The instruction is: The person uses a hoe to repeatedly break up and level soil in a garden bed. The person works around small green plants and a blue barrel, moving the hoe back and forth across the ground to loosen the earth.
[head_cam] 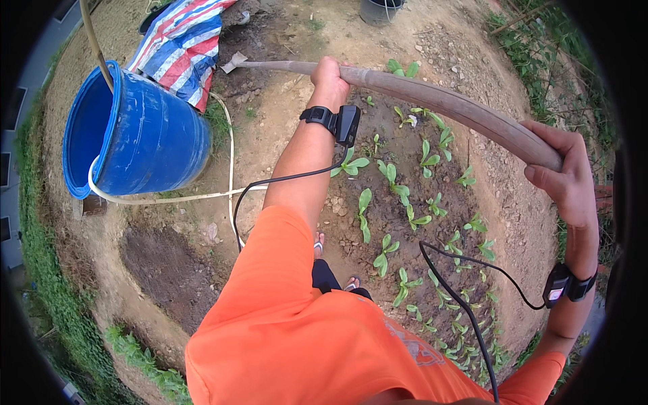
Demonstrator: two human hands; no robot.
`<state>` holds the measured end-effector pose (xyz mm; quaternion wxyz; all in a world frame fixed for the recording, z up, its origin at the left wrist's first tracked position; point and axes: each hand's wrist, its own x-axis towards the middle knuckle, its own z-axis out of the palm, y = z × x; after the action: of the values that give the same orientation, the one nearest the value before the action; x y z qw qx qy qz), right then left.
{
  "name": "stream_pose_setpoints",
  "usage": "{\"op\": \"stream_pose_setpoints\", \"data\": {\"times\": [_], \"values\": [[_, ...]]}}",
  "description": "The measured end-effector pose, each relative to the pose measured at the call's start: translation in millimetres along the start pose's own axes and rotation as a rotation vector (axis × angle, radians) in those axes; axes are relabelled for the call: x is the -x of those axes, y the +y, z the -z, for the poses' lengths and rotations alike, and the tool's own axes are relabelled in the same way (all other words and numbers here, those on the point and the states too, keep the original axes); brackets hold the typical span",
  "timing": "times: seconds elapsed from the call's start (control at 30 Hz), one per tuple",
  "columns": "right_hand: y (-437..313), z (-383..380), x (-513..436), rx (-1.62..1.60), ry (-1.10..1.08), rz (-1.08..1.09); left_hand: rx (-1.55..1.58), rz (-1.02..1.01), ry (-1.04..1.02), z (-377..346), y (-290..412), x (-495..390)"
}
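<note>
A long-handled hoe (455,104) with a thick wooden or bamboo shaft crosses the upper right of the view. My left hand (331,78) is closed around the thinner part of the shaft. Around its thick butt end, at the right, my right hand (569,167) is wrapped. The hoe's small flat blade (234,62) shows at the far left end, beside wet dark soil. Below the shaft, a bed of leafy seedlings (392,182) grows in damp soil. Both wrists wear a strapped black device with a cable.
To the left, a large blue plastic barrel (157,131) stands with a pale hose (167,200) over its rim. A striped tarp (185,50) lies behind it. A dark bucket (380,12) stands at the top. Weeds (547,71) line the right edge. My sandalled feet are beside the bed.
</note>
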<state>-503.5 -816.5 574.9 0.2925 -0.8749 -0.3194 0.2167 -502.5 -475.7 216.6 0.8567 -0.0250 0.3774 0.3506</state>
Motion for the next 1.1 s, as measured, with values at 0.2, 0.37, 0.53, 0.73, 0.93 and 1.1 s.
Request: {"op": "stream_pose_setpoints", "data": {"times": [0.2,0.37,0.53,0.73,0.93,1.1], "values": [[88,-78,51,-0.025,-0.195,-0.068,-0.356,0.042,0.166,120,-48,17],[34,-157,-18,0.035,-0.156,0.238,-0.242,0.084,0.052,91,75,-68],[50,-161,-34,-0.178,-0.099,0.281,-0.439,0.166,0.119,96,107,-123],[189,-270,63,0.009,-0.305,-0.039,-1.044,-0.049,0.267,240,-1,-94],[282,-298,161,-0.05,-0.267,0.008,-0.948,0.122,0.312,304,-36,-49],[295,-263,222,0.01,-0.316,-0.077,-0.817,0.161,0.291,331,-48,-55]]}}
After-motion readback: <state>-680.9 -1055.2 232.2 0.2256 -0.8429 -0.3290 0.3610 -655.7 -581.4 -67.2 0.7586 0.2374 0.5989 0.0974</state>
